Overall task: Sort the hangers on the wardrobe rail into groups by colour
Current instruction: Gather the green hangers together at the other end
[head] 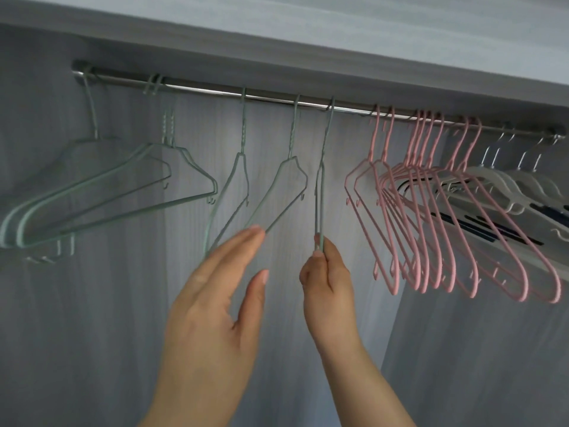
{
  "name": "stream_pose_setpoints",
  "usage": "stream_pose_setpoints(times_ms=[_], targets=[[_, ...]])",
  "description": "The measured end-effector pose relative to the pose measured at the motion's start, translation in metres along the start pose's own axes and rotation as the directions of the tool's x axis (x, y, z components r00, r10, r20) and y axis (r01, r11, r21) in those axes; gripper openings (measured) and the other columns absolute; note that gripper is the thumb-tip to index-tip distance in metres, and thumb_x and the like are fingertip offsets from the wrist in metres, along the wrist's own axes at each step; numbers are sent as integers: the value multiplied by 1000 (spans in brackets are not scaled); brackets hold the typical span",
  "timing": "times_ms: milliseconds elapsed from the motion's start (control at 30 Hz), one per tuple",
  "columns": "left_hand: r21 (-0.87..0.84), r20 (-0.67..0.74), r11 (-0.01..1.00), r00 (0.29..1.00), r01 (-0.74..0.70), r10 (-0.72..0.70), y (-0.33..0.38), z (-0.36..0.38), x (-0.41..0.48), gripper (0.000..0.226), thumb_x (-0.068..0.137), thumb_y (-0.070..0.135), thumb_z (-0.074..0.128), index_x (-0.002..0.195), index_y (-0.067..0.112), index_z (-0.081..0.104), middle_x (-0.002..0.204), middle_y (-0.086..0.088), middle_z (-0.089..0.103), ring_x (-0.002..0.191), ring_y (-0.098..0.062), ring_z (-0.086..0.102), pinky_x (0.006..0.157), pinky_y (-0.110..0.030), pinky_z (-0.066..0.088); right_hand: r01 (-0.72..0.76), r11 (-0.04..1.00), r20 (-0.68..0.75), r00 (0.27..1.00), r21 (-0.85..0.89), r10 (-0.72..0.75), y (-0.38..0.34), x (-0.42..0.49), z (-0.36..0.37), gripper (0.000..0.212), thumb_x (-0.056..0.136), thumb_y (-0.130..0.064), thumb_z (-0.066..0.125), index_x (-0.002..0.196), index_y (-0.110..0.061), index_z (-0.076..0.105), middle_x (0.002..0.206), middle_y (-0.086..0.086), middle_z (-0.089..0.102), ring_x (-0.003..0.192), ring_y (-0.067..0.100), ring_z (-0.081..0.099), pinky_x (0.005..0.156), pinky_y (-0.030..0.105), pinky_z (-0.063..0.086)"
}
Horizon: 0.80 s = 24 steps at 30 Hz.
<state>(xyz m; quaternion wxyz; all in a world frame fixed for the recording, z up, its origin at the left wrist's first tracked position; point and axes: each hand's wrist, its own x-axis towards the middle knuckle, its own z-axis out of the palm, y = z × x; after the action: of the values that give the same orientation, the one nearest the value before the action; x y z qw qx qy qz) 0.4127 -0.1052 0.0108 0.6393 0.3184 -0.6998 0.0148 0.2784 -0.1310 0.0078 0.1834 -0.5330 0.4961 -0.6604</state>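
The left hand [215, 303] and right hand [326, 285] reach up from the bottom of the view, nearest the camera. The right hand pinches the lower end of a green hanger [320, 186] between thumb and curled fingers; that hanger hangs edge-on from the rail [277, 98], its hook over the bar just right of centre. The left hand is spread, fingers straight and thumb held apart, gripping nothing; its fingertips [255, 232] touch or nearly touch the lower end of the next green hanger [277, 198] to the left, which hangs turned at an angle.

One more green hanger [234, 186] hangs just left of that one, also turned. Farther left a pair of green hangers [147, 180] hangs close together, and a single green one [92, 118] hooks at the far left end of the rail; how many lie behind it cannot be told.

To the right of the held hanger, after a gap, a group of pink hangers [431, 226] hangs bunched together, the frames overlapping. Beyond them, at the right end of the rail, hang white hangers [508, 183] with metal hooks, and dark slots or bars show among them.

The rail is a shiny metal bar running across under a pale shelf [308, 32], with the grey wood-grain back wall [92, 303] of the wardrobe behind everything.
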Motion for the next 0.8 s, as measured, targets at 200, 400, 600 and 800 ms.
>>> stream_pose_setpoints(times_ms=[200,400,600,800], targets=[[139,179,987,979,77,-101,-10,28,-3,57,90,34,35,141,25,12,149,9,20,134,3,15,108,-10,7,80,950,28,997,-300,-75,15,-27,-4,59,94,-41,30,143,-35,-3,146,-23,12,132,-18,6,108,3,9],[180,217,963,946,202,-240,-23,55,2,62,95,14,32,143,24,-6,153,-4,14,140,-17,17,111,-24,17,430,731,-98,825,-531,-556,31,-74,9,63,85,-42,41,143,-39,15,150,-18,20,135,14,29,111,17,22],[-75,343,920,876,385,-339,-32,76,17,44,96,10,30,139,17,30,104,6,57,80,-5,53,67,5,34,367,814,-82,891,-450,-447,51,-78,-3,72,66,-29,49,131,-53,28,123,-4,54,120,-9,37,102,2,24],[-107,401,941,880,320,-254,-14,93,18,46,95,6,30,140,14,28,116,-3,60,87,-5,49,71,5,32,268,851,-71,940,-452,-334,74,-81,-11,68,64,-34,49,123,-62,28,116,-8,57,108,-14,41,95,-5,25]])
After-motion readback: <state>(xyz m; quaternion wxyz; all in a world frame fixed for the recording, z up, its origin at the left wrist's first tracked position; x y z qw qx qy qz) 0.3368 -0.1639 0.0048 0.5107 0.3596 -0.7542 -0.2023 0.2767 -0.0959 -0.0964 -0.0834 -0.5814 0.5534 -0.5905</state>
